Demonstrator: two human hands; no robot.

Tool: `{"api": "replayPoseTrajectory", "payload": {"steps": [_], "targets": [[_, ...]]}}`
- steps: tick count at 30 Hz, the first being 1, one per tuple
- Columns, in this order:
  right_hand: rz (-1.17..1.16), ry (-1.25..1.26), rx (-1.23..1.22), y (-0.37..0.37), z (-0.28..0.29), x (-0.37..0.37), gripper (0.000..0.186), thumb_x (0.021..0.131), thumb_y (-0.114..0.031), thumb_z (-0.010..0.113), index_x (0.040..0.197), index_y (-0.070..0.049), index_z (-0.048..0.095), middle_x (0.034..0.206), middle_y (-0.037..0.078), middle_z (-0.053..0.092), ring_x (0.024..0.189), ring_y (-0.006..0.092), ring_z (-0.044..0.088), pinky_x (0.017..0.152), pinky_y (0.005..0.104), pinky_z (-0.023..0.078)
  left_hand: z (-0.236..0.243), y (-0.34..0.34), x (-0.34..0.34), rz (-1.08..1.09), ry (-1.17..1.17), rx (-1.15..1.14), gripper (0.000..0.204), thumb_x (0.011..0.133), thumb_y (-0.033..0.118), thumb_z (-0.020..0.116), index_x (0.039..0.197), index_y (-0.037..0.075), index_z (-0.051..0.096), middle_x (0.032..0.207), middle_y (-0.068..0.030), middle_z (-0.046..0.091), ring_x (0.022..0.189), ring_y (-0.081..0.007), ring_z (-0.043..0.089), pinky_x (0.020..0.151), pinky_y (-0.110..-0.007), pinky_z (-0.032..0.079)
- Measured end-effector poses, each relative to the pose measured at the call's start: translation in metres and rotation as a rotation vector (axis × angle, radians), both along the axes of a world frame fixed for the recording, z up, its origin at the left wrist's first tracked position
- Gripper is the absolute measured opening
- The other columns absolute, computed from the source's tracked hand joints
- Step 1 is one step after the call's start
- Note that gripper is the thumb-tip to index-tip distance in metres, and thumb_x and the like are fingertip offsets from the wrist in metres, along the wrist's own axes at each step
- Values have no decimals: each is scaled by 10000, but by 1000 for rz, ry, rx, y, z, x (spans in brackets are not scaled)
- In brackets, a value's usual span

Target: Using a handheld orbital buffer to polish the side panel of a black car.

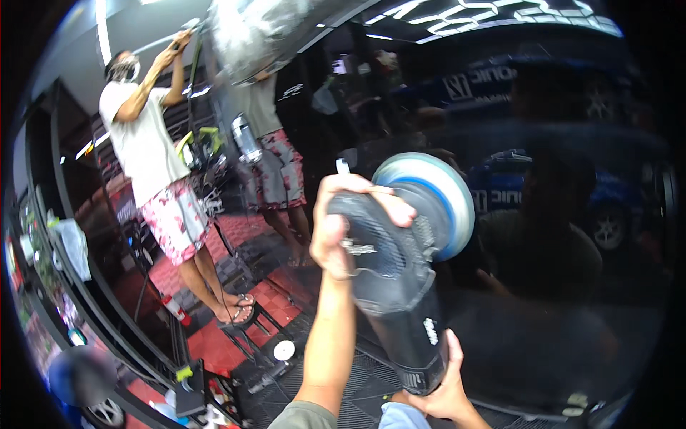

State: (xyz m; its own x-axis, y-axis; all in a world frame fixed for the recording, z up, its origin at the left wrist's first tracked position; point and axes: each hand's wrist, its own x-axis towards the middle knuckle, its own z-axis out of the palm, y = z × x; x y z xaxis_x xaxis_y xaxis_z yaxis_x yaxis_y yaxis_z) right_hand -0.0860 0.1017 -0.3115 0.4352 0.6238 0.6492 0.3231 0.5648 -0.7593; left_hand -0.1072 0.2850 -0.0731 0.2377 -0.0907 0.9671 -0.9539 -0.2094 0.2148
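A black car polisher (393, 286) is held in front of a glossy black car panel (529, 314), slanting from lower right to upper left. Its round white pad with a blue ring (457, 196) faces the panel and seems to rest against it; the contact edge is hard to see. Around the polisher's head wraps my left hand (332, 232), thumb and fingers over the top. At the handle's lower end, my right hand (446, 390) grips it from beneath, some fingers hidden behind the body. A light blue cloth-like piece (404, 415) shows below the handle.
At the left another person (143, 136) stands on a black stool (254, 322), arms raised with a tool. Clear plastic (257, 36) covers a part jutting from the vehicle. A white disc (284, 350) and red fire extinguisher (175, 309) are on the floor. The panel mirrors a blue car.
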Motion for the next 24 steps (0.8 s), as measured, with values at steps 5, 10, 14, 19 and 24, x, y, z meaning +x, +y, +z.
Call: {"api": "replayPoseTrajectory", "payload": {"steps": [5, 10, 14, 19, 24], "targets": [[-287, -89, -174, -22, -4, 4, 1293, 510, -291, 856, 1487, -17, 54, 1484, 221, 184, 1374, 353, 241, 1119, 462, 227, -5, -27, 2, -275, 162, -97, 406, 836, 278, 626, 1096, -22, 540, 877, -200, 652, 818, -260, 662, 769, -350, 525], [-332, 189, -278, -43, -13, 1, 1381, 467, -296, 889, 1485, -23, -4, 1458, 206, 188, 1351, 328, 258, 1105, 455, 249, 5, -49, 10, -323, 108, -67, 426, 819, 291, 666, 1094, -12, 548, 908, -136, 631, 816, -189, 626, 734, -301, 502], [-543, -350, -250, -39, 0, 2, 1307, 493, -63, 869, 1483, -22, 17, 1359, 212, 366, 1159, 310, 483, 954, 454, 433, 11, -33, 8, -398, 159, -97, 390, 839, 281, 673, 1078, -2, 550, 897, -134, 650, 805, -180, 643, 746, -300, 517], [-299, -244, -119, -3, 19, 1, 1312, 555, -347, 884, 1472, 14, 17, 1446, 209, 184, 1359, 331, 237, 1115, 453, 233, 14, 10, -8, -255, 105, -155, 357, 827, 227, 617, 1098, 5, 548, 860, -162, 681, 790, -225, 666, 750, -334, 529], [-4, -102, -153, 4, 15, 2, 1257, 612, -160, 862, 1486, -8, -28, 1475, 216, 157, 1385, 310, 218, 1135, 435, 212, -11, 35, -24, -232, 64, -261, 462, 838, 293, 588, 1148, -32, 479, 873, -275, 659, 746, -307, 678, 698, -389, 566]]}}
